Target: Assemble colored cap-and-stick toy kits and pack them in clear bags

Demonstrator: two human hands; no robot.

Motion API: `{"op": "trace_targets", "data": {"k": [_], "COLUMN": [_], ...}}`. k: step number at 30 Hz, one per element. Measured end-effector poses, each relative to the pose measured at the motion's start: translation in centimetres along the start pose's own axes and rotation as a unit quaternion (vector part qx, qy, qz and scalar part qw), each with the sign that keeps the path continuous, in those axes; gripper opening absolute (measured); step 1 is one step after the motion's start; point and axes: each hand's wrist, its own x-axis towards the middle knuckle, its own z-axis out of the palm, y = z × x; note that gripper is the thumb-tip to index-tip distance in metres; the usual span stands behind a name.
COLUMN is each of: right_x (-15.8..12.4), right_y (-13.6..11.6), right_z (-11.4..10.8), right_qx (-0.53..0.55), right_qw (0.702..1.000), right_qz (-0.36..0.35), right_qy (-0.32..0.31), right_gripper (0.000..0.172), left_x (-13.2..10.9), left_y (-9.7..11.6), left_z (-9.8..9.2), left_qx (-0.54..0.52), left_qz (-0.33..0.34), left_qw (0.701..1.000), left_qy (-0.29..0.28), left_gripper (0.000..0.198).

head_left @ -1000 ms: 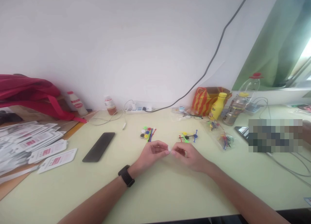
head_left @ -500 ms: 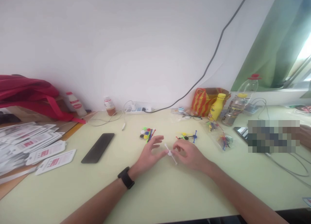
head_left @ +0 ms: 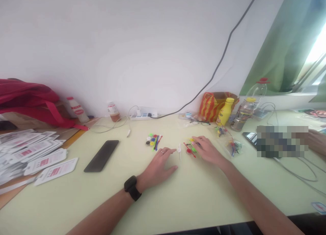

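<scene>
My left hand [head_left: 159, 163], with a black watch on the wrist, lies flat and open on the pale green table [head_left: 178, 201]. A small white stick piece with a disc [head_left: 179, 150] lies just past its fingertips. My right hand [head_left: 207, 148] rests palm down with fingers spread over a cluster of coloured sticks and discs [head_left: 190, 149], touching them. A second small pile of coloured discs and sticks [head_left: 153, 140] lies further back to the left.
A black phone [head_left: 102, 155] lies at left, beside white and red packets [head_left: 38, 155] and a red bag [head_left: 28, 99]. Bottles [head_left: 224, 116], a power strip [head_left: 144, 115] and a clear bag of coloured pieces [head_left: 233, 145] stand behind. Another person's hand [head_left: 317, 141] shows at the far right.
Both hands held the white stick piece together; it now lies on the table. My left hand flattened, and my right hand moved back onto the coloured cluster.
</scene>
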Motion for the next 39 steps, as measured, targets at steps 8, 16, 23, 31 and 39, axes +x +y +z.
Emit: {"op": "trace_targets", "data": {"k": [8,16,23,31,39], "right_x": [-1.7,-2.0,-1.5,-1.2,-1.0], "right_y": [-4.8,-6.0,-5.3,-4.3,-3.1], "right_z": [0.5,0.1,-0.2,0.0,0.0], "right_qx": [0.141,0.258,0.227,0.099,0.059], "right_qw": [0.970,0.943,0.957,0.984,0.983], "right_qz": [-0.153,-0.119,-0.099,-0.140,-0.162], "right_qy": [-0.124,-0.175,-0.154,-0.041,-0.064], "right_gripper": [0.049,0.036,0.025,0.028,0.028], "left_x": [0.1,0.3,0.8,0.9,0.6], "left_y": [-0.4,-1.0,-0.9,-1.8,-1.5], "left_z": [0.2,0.5,0.1,-0.5,-0.8], "left_qx": [0.001,-0.031,-0.075,-0.012,0.009], "left_qz": [0.005,-0.033,-0.060,-0.038,-0.029], "left_qw": [1.000,0.998,0.995,0.999,0.999], "left_qy": [0.000,0.040,0.039,0.032,0.032], "left_gripper": [0.059,0.042,0.025,0.028,0.057]}}
